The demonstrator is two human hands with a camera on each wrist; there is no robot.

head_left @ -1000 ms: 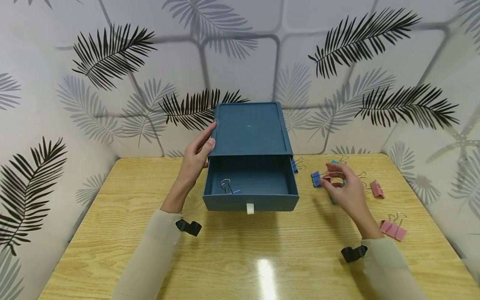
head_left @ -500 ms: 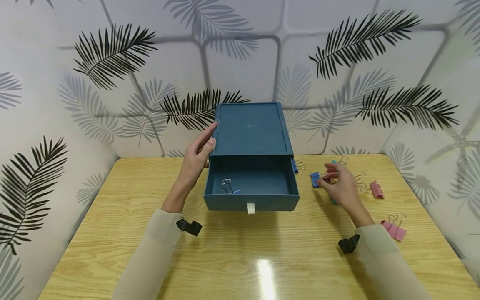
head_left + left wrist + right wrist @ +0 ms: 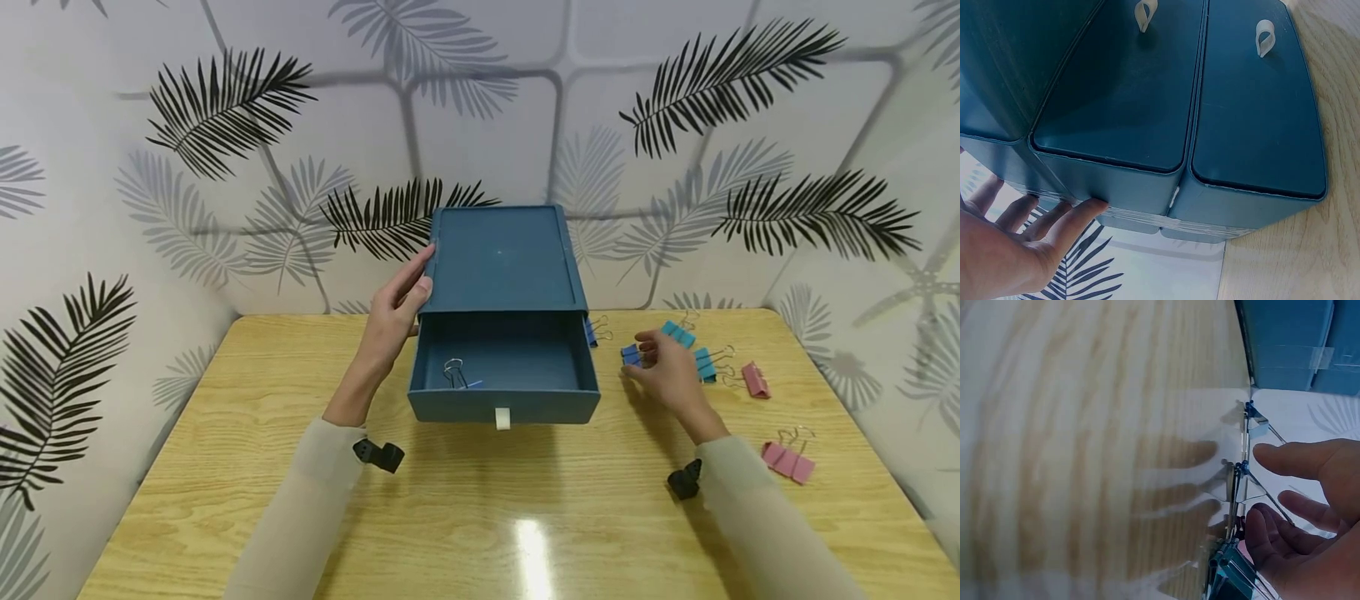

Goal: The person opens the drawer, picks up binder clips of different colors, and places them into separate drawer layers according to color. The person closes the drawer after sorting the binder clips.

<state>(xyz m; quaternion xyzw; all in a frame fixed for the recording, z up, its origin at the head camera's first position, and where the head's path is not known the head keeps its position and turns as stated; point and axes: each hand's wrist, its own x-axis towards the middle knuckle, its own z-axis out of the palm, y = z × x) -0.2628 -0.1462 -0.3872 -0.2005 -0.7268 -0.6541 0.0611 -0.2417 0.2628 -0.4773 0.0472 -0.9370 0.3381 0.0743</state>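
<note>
My left hand point(image 3: 390, 321) rests against the left side of the blue drawer cabinet point(image 3: 501, 258), its fingers fairly straight. In the left wrist view, the fingertips point(image 3: 1094, 207) touch the cabinet wall. The top drawer point(image 3: 457, 407) is pulled out and holds a blue binder clip point(image 3: 454, 375) with wire handles. To the right, my right hand point(image 3: 667, 375) hovers at a blue binder clip point(image 3: 630, 353) on the table. The right wrist view shows thumb and fingers spread apart near that clip point(image 3: 1242, 470); contact is unclear. A pink clip beside it is mostly hidden behind the hand.
Another blue clip point(image 3: 592, 333) lies against the cabinet's right side. Teal clips point(image 3: 678, 334) lie beyond the right hand. Farther right are a pink clip point(image 3: 755, 380) and a larger pink clip point(image 3: 787, 461). A patterned wall point(image 3: 480, 125) stands behind the wooden table point(image 3: 480, 517).
My right hand has moved left, away from the teal clips and towards the blue clip, uncovering the teal ones. The left hand and the drawer have stayed put.
</note>
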